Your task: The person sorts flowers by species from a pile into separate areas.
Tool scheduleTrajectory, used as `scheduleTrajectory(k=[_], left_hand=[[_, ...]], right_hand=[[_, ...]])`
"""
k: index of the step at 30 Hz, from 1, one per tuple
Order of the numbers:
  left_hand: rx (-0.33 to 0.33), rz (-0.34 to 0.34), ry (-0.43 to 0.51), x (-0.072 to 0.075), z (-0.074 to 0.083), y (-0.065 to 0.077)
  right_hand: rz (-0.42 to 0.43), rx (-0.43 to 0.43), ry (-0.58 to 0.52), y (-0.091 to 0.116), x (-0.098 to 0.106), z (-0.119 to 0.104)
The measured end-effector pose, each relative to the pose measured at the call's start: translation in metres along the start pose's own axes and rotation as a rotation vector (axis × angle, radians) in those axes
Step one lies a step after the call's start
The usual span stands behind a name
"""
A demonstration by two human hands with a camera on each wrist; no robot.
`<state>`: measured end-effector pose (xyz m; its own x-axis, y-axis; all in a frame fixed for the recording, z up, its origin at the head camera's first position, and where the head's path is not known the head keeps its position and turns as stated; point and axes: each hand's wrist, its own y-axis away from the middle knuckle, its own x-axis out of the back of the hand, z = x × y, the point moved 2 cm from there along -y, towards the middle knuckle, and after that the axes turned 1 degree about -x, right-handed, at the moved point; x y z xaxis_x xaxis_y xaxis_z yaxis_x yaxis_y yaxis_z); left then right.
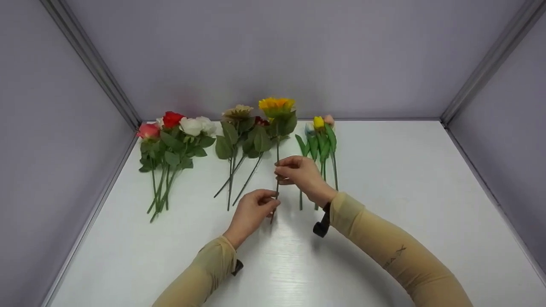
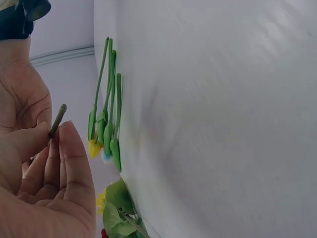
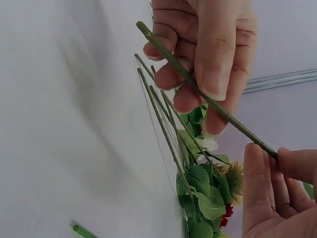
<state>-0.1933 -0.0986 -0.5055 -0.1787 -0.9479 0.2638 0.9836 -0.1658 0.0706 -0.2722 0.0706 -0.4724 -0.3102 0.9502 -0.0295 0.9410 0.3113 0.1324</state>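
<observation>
Between both hands a yellow-orange sunflower (image 1: 276,106) stands nearly upright, its bloom at the top and large green leaves just below. My right hand (image 1: 306,177) pinches the thin stem around its middle. Lower down, my left hand (image 1: 251,213) grips the same stem between thumb and fingers. The cut end of the stem (image 2: 60,115) pokes out past the left fingertips in the left wrist view. In the right wrist view the bare stem (image 3: 185,74) slants from the left hand (image 3: 218,44) down to the right hand (image 3: 282,198).
Left on the white table (image 1: 409,179) lies a bunch of roses (image 1: 172,147), red, pink and white. Beside the sunflower are a pale flower (image 1: 238,113) and a dark red one (image 1: 261,121). Tulips (image 1: 319,123) lie beyond the right hand. Grey walls (image 1: 281,51) enclose the table.
</observation>
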Motion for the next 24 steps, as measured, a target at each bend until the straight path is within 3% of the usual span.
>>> scheduleTrajectory(k=[5,9,12,18,21,24], left_hand=[[0.019,0.038,-0.064,0.004,-0.001,-0.008],[0.035,0.061,-0.12,0.01,-0.002,-0.014],[0.053,0.083,-0.145,0.017,-0.004,-0.018],[0.142,0.117,-0.154,0.03,-0.011,-0.029],[0.186,0.136,-0.173,0.033,-0.016,-0.034],[0.206,0.146,-0.193,0.034,-0.022,-0.04]], right_hand=[[0.021,0.002,0.01,-0.008,-0.004,0.003],[0.01,0.007,0.097,-0.013,-0.003,0.006],[0.004,0.06,0.315,-0.012,0.003,0.008],[-0.015,0.315,0.967,-0.009,0.016,0.01],[-0.04,0.39,1.131,-0.007,0.022,0.011],[-0.053,0.409,1.18,-0.005,0.028,0.014]])
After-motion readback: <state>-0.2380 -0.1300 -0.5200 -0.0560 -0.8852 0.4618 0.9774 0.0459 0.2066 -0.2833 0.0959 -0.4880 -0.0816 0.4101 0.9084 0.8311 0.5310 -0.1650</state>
